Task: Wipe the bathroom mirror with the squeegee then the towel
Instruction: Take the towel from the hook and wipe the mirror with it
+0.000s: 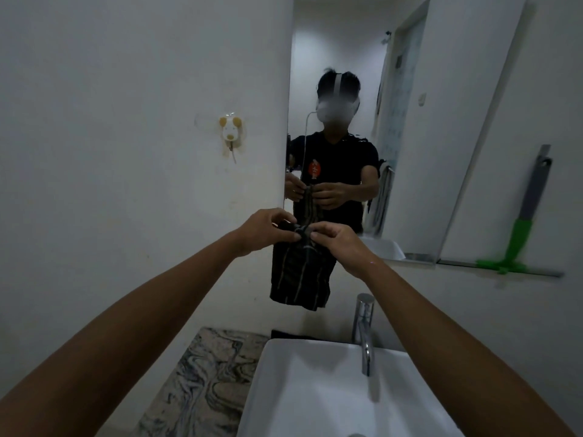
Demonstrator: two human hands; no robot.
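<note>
Now: left hand and right hand both pinch top edge of dark striped towel, fingertips nearly touching. Towel hangs long axis vertical, just near side of mirror. I judge right hand nearer glass centre. Green squeegee parked far right on ledge.

Dark striped towel hangs before mirror.
</note>
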